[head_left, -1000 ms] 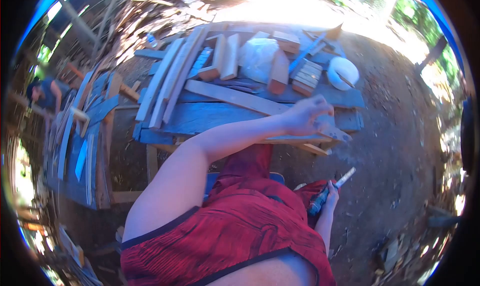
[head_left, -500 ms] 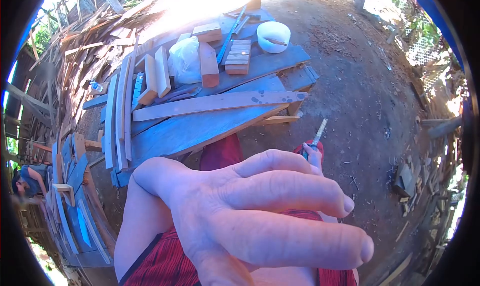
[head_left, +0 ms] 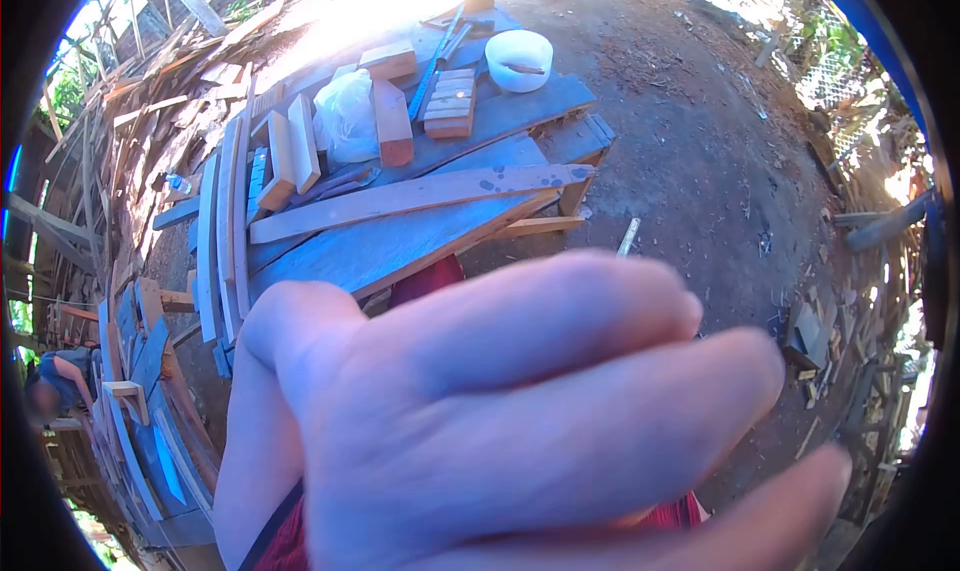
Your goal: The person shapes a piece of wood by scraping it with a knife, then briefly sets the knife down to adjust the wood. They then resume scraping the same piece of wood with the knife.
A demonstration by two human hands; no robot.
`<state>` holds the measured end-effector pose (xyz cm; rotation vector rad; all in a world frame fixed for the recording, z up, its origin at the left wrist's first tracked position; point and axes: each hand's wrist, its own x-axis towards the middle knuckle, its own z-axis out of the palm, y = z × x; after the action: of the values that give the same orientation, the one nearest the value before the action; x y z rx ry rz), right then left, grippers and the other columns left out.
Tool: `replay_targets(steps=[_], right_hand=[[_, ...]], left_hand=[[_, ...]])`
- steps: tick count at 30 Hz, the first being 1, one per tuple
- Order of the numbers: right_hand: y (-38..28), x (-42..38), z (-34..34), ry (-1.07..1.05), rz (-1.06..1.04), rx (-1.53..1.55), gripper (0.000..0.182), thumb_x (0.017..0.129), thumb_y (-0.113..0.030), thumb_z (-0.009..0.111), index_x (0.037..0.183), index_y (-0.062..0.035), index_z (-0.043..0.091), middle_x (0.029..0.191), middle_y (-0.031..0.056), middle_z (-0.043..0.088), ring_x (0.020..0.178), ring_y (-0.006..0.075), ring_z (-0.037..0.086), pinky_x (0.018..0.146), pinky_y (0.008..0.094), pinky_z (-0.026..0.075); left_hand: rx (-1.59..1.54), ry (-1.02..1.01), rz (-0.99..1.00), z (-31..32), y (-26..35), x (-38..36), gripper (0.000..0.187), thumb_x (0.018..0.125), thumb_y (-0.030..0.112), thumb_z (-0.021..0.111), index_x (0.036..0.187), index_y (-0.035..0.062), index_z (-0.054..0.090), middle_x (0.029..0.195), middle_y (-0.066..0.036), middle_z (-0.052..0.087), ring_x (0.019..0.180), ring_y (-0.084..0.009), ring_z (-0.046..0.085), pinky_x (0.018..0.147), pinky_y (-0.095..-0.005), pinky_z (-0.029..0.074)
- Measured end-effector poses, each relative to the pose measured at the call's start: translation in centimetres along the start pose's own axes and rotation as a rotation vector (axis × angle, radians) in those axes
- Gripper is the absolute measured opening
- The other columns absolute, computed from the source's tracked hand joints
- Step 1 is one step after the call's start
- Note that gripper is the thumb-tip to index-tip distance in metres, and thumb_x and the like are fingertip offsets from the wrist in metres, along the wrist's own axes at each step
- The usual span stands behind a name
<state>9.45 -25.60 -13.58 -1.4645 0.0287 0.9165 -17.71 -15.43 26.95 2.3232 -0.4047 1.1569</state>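
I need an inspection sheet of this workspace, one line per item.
Surface: blue-painted plank table, weathered.
Job's things: long pale wooden board lying across the table; thin pale stick just visible above the hand.
Clutter: wood blocks, white plastic bag, white bowl.
Grips: left hand close to the camera, blurred, fingers extended; right hand hidden.
Cables: nothing seen.
Surroundings: dirt ground, scrap-wood pile, another person at left.

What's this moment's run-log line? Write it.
left hand: close to camera, fingers extended | right hand: hidden | workbench: planks, white bowl
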Motion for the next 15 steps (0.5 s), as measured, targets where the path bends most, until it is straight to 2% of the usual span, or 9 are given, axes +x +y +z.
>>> replay_targets(steps=[3, 5, 6, 8, 10, 11, 12, 14, 15], right_hand=[[-0.7, -0.4, -0.2, -0.038, 0.02, -0.009, 0.013, 0.086, -0.013, 0.072, 0.086, -0.0045, 0.062, 0.071, 0.0017, 0.062, 0.055, 0.0125, 0.058, 0.051, 0.0271, 0.047], [-1.4, -1.1, 0.3, -0.049, -0.284, -0.081, 0.014, 0.085, -0.013, 0.072, 0.085, -0.0043, 0.061, 0.071, 0.0022, 0.062, 0.057, 0.0124, 0.059, 0.053, 0.0278, 0.047], [-0.8, -0.3, -0.3, 0.026, -0.054, 0.007, 0.016, 0.084, -0.014, 0.074, 0.085, -0.0034, 0.061, 0.072, 0.002, 0.062, 0.059, 0.012, 0.058, 0.055, 0.0282, 0.047], [-1.9, -1.0, -0.5, 0.042, -0.112, -0.1, 0.02, 0.083, -0.015, 0.075, 0.09, -0.0022, 0.062, 0.073, 0.002, 0.062, 0.061, 0.0123, 0.059, 0.057, 0.0283, 0.049], [-3.6, -1.8, -0.4, 0.098, -0.299, -0.401, 0.025, 0.082, -0.018, 0.076, 0.091, -0.0014, 0.06, 0.073, 0.0018, 0.061, 0.063, 0.0109, 0.058, 0.058, 0.0281, 0.049], [-4.5, -2.1, -0.2, 0.109, -0.295, -0.392, 0.025, 0.082, -0.018, 0.076, 0.091, -0.0014, 0.06, 0.073, 0.0018, 0.061, 0.063, 0.0109, 0.058, 0.058, 0.0281, 0.049], [-5.5, -2.4, -0.1, 0.11, -0.335, -0.519, 0.028, 0.081, -0.023, 0.076, 0.091, -0.0011, 0.06, 0.074, 0.005, 0.063, 0.065, 0.015, 0.061, 0.061, 0.031, 0.049], [-7.9, -3.9, 0.7, 0.085, -0.377, -0.68, 0.039, 0.082, -0.036, 0.073, 0.097, -0.0023, 0.061, 0.08, 0.0129, 0.067, 0.076, 0.0256, 0.067, 0.07, 0.0383, 0.051], [-8.9, -4.6, 1.3, 0.092, -0.376, -0.678, 0.039, 0.082, -0.036, 0.073, 0.097, -0.0023, 0.061, 0.08, 0.0129, 0.067, 0.076, 0.0256, 0.067, 0.07, 0.0383, 0.051]], left_hand=[[0.072, -0.034, 0.002, 2.7, -5.5, 4.3, 0.043, 0.071, 0.003, 0.064, 0.113, 0.0138, 0.066, 0.096, -0.006, 0.068, 0.081, -0.0303, 0.066, 0.07, -0.0374, 0.052], [0.115, -0.065, 0.033, 3.4, -6.2, 5.5, 0.045, 0.07, 0.001, 0.064, 0.113, 0.0135, 0.067, 0.095, -0.006, 0.068, 0.081, -0.0299, 0.066, 0.07, -0.0365, 0.052], [0.153, -0.194, -0.066, 3.7, -9.1, 4.9, 0.051, 0.077, 0.009, 0.06, 0.127, 0.0154, 0.06, 0.1, -0.01, 0.068, 0.089, -0.0292, 0.065, 0.078, -0.04, 0.054], [0.05, -0.262, -0.427, 5.8, -14.6, 2.6, 0.043, 0.083, 0.003, 0.055, 0.125, 0.0048, 0.06, 0.112, -0.016, 0.067, 0.099, -0.0326, 0.067, 0.085, -0.0397, 0.052], [0.138, -0.314, -0.568, 8.0, -20.4, -1.1, 0.038, 0.087, 0.007, 0.052, 0.124, 0.0041, 0.06, 0.11, -0.016, 0.067, 0.101, -0.0314, 0.065, 0.088, -0.0409, 0.051], [0.189, -0.349, -0.644, 9.2, -22.6, -3.0, 0.037, 0.088, 0.01, 0.052, 0.123, 0.0047, 0.061, 0.11, -0.016, 0.067, 0.104, -0.0318, 0.063, 0.091, -0.042, 0.049], [0.184, -0.359, -0.638, 10.3, -24.1, -4.8, 0.037, 0.088, 0.01, 0.052, 0.123, 0.0047, 0.061, 0.11, -0.016, 0.067, 0.104, -0.0318, 0.063, 0.091, -0.042, 0.049], [0.478, -0.394, -0.673, 12.5, -26.6, -7.5, 0.035, 0.09, 0.018, 0.053, 0.122, 0.0074, 0.062, 0.116, -0.014, 0.063, 0.116, -0.0311, 0.056, 0.098, -0.0446, 0.042], [0.473, -0.397, -0.667, 13.5, -27.4, -8.2, 0.035, 0.09, 0.018, 0.053, 0.122, 0.0074, 0.062, 0.116, -0.014, 0.063, 0.116, -0.0311, 0.056, 0.098, -0.0446, 0.042]])
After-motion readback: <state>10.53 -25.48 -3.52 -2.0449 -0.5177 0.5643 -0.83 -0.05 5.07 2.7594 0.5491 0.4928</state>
